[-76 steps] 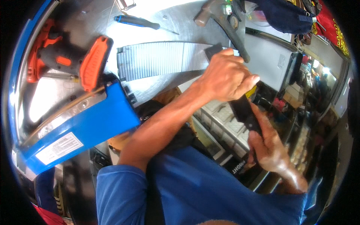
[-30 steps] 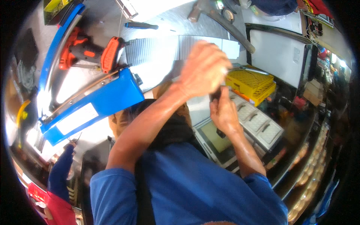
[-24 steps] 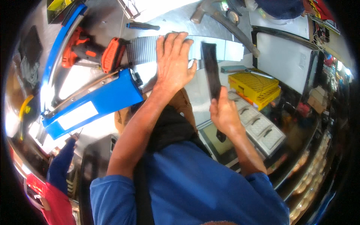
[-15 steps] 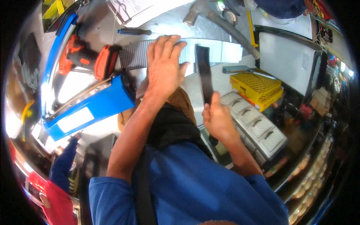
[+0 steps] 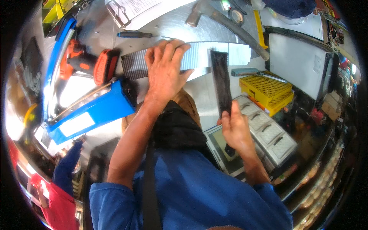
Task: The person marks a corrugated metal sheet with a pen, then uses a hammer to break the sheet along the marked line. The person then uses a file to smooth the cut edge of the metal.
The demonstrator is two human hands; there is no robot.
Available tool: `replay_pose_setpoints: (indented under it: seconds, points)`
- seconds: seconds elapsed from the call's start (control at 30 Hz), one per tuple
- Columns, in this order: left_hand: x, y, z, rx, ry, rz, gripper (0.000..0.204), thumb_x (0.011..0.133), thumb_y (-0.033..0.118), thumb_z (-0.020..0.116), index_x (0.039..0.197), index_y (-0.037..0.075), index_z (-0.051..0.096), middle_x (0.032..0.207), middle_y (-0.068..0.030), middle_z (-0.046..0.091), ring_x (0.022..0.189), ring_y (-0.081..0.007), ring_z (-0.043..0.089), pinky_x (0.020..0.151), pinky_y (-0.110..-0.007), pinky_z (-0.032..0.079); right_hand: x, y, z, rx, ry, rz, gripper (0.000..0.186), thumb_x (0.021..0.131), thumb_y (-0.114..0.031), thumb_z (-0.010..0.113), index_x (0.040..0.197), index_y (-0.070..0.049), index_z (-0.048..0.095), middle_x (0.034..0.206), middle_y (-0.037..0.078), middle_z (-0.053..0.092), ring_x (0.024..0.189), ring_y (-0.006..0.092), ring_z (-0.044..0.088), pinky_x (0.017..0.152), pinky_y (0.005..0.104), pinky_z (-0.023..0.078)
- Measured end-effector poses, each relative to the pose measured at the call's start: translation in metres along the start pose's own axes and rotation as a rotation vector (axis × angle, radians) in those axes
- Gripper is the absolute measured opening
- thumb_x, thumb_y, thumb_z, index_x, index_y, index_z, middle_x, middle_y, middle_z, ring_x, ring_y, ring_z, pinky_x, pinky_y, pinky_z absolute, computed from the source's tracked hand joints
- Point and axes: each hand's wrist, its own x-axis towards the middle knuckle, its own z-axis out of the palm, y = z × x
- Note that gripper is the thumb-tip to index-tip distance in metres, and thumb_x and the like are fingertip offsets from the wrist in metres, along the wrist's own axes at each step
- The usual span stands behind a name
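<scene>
Resting over the middle-left of a ribbed metal strip, the left hand, as we record it, lies palm down, fingers slightly apart and thumb held off to the side; how firmly it presses we cannot tell. The strip lies lengthwise on a bright metal bench.

In the right hand we list one long, flat black tool, fingers clamped around its handle, blade pointing away from the body. Its far end overlaps the strip in our view; whether the two touch we cannot tell.

Beyond the strip we enter a blue-and-black screwdriver, a clipboard with papers, a roll of tape and a worn hammer, handle slanting to near the strip's right end.

To the left we count an orange-and-black cordless drill, beside a blue metal housing with a white label.

To the right: a yellow case and, nearer us, a pale case with dark handles.
</scene>
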Motion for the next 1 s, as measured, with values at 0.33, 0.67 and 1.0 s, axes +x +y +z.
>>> replay_pose_setpoints:
  seconds: [0.33, 0.67, 1.0]
  points:
    - [0.002, -0.004, 0.0, 0.005, 0.025, 0.021, 0.083, 0.061, 0.033, 0.094, 0.136, 0.025, 0.06, 0.133, -0.0017, 0.056, 0.129, -0.0292, 0.047, 0.105, -0.053, 0.029, 0.006, -0.01, 0.006, 0.09, -0.059, -0.011, 0.022, 0.101, -0.009, 0.051, 0.118, 0.0, 0.042, 0.084, 0.022, 0.073, 0.079, 0.0461, 0.07, 0.07, 0.053, 0.056]
    - [0.002, -0.004, 0.0, 0.001, -0.004, 0.02, 0.081, 0.063, 0.034, 0.093, 0.137, 0.025, 0.06, 0.134, -0.0023, 0.056, 0.128, -0.029, 0.047, 0.105, -0.054, 0.03, 0.015, 0.006, 0.017, -0.097, 0.099, -0.125, 0.017, 0.091, -0.006, 0.057, 0.102, 0.003, 0.047, 0.073, 0.028, 0.063, 0.071, 0.0495, 0.066, 0.063, 0.0563, 0.05]
    - [0.003, -0.004, -0.004, 0.081, 0.0, 0.059, 0.087, 0.063, 0.039, 0.092, 0.14, 0.019, 0.056, 0.137, -0.0022, 0.056, 0.13, -0.0267, 0.047, 0.105, -0.052, 0.03, -0.005, 0.072, 0.044, 0.286, 0.224, 0.007, 0.031, 0.097, -0.022, 0.069, 0.114, -0.002, 0.053, 0.075, 0.017, 0.07, 0.065, 0.0276, 0.07, 0.059, 0.0387, 0.052]
